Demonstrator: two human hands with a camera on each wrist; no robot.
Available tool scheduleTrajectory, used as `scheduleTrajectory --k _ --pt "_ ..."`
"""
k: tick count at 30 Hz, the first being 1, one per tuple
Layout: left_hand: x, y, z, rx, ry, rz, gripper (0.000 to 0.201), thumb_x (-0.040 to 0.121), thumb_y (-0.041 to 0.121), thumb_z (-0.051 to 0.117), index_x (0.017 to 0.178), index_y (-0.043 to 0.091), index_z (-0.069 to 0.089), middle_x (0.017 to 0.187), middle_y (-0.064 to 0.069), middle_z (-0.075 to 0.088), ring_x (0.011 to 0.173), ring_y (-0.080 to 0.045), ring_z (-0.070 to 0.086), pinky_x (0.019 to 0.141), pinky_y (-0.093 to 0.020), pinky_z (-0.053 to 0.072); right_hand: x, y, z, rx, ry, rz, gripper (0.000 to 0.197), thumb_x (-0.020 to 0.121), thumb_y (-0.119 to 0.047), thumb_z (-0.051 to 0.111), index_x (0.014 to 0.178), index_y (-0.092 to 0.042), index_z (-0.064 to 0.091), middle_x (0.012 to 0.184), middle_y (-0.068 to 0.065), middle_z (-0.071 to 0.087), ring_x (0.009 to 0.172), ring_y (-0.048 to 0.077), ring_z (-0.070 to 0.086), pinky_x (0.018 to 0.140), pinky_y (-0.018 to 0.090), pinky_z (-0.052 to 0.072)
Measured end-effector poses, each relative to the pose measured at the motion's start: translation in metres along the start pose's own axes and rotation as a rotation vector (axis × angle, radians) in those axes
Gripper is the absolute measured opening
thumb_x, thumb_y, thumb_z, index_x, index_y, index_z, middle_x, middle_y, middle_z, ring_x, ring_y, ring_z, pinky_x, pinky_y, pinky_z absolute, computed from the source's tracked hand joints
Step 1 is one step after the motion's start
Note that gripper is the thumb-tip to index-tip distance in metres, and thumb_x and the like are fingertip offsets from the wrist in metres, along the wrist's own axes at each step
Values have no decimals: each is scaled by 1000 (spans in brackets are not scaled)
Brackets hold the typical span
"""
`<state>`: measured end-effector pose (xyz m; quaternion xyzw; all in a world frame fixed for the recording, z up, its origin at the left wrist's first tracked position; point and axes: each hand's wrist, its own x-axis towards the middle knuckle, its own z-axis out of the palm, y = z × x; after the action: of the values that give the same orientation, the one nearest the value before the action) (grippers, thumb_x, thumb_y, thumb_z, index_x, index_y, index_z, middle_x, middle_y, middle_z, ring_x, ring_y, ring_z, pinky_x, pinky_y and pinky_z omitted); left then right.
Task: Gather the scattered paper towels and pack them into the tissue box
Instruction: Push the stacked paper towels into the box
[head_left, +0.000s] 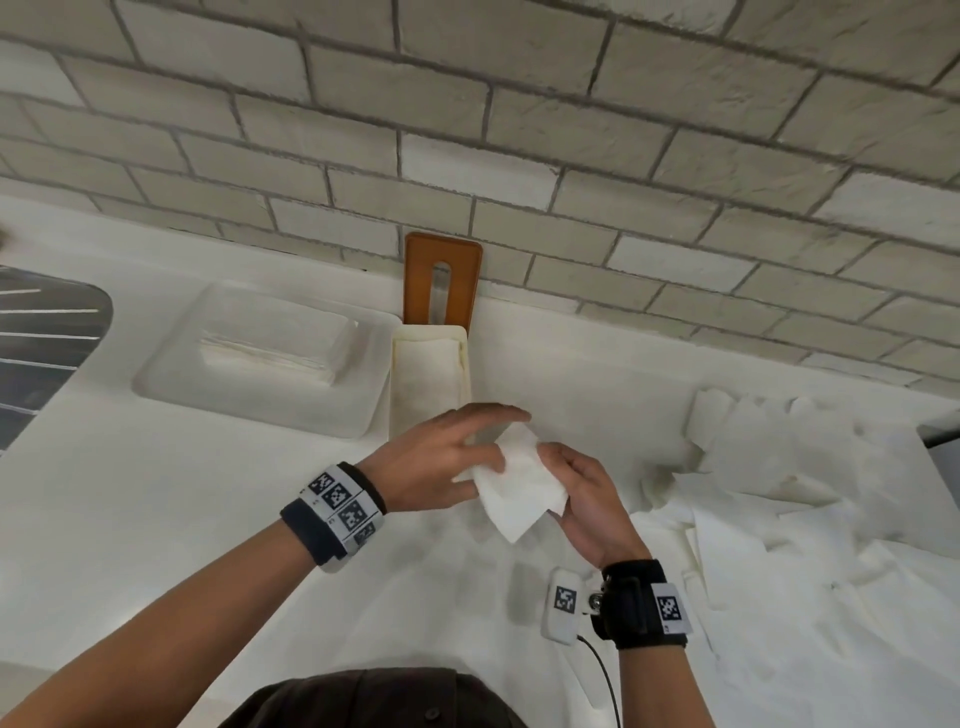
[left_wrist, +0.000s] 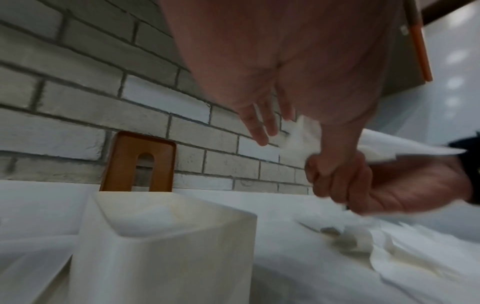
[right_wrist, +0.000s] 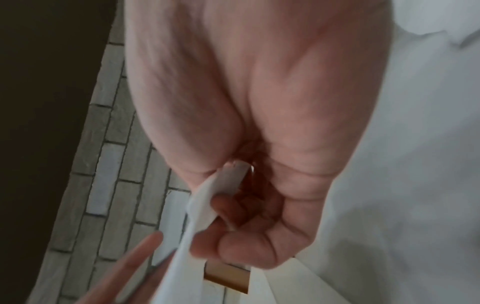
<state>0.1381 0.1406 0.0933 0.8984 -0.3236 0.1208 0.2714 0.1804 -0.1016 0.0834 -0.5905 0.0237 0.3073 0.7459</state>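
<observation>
A folded white paper towel (head_left: 519, 483) is held above the counter, just in front of the open cream tissue box (head_left: 431, 374). My right hand (head_left: 558, 467) grips its right edge with curled fingers (right_wrist: 233, 218). My left hand (head_left: 498, 436) keeps its fingers (left_wrist: 259, 127) straight above the towel (left_wrist: 301, 139), and its thumb lies on the towel beside my right hand (left_wrist: 363, 185). A paper lies inside the box (left_wrist: 161, 236). Several loose paper towels (head_left: 779, 467) are scattered over the counter at the right.
The brown slotted lid (head_left: 441, 280) leans upright on the brick wall behind the box. A white tray (head_left: 171, 384) with a stack of towels sits left of the box. A dark ribbed surface (head_left: 47, 338) is at the far left edge.
</observation>
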Motion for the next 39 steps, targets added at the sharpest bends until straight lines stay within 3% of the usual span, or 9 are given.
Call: scheduleTrajectory --k 3,8,14,19,26,30,33,37,39 --pt "7 -4 -15 -92 78 -60 14 98 23 74 109 14 78 133 0 70 133 -22 60 107 -43 53 6 10 -1 -154 59 -20 49 109 -45 55 122 -1 70 113 6 78 106 19 72 82 33 61" --pt "28 -18 -49 -126 55 -521 32 106 49 57 116 23 71 106 9 72 96 -14 66 88 -40 57 11 24 22 -255 26 -175 74 99 -81 40 152 -30 48 143 -5 68 133 17 65 107 43 57" --pt "34 -78 -66 -3 103 -625 40 111 44 50 93 15 70 76 -6 70 75 -27 66 73 -40 51 39 21 70 -230 269 -260 46 99 -23 77 131 -35 45 109 4 78 94 18 77 81 31 61" --pt "32 -130 -66 82 64 -801 23 108 35 56 117 20 71 102 -8 74 107 -37 62 90 -45 50 67 18 96 -576 313 -320 31 99 -12 64 120 -30 50 70 3 67 56 6 57 56 18 45" --pt "20 -128 -38 279 24 -778 44 96 16 63 138 16 51 132 -11 58 118 -36 56 95 -52 51 112 26 129 -891 238 -116 25 107 -8 54 131 -6 56 126 9 65 111 25 65 97 30 56" --pt "14 -119 -22 342 -471 -772 60 95 41 66 149 26 43 148 -4 49 140 -32 44 111 -59 38 109 29 133 -996 156 -64 44 105 -11 56 146 0 44 139 19 60 127 37 61 106 48 55" --pt "8 -114 -11 399 -714 -802 80 89 56 67 156 29 34 156 -5 37 152 -33 26 120 -73 21 94 19 116 -972 185 -149 36 101 -10 57 136 -15 50 128 11 68 115 30 66 101 43 57" --pt "11 -86 -6 430 -498 -825 76 93 46 65 159 25 34 161 -7 33 157 -33 17 125 -68 11 48 1 57 -890 249 -351 24 100 -8 65 122 -17 62 118 -4 72 90 9 71 79 5 50" --pt "14 -57 -1 384 -175 -732 57 96 34 65 149 20 50 151 -7 48 148 -33 35 122 -58 32 18 -2 14 -928 202 -390 24 98 -3 66 116 -20 67 115 -10 73 91 6 72 78 5 51"
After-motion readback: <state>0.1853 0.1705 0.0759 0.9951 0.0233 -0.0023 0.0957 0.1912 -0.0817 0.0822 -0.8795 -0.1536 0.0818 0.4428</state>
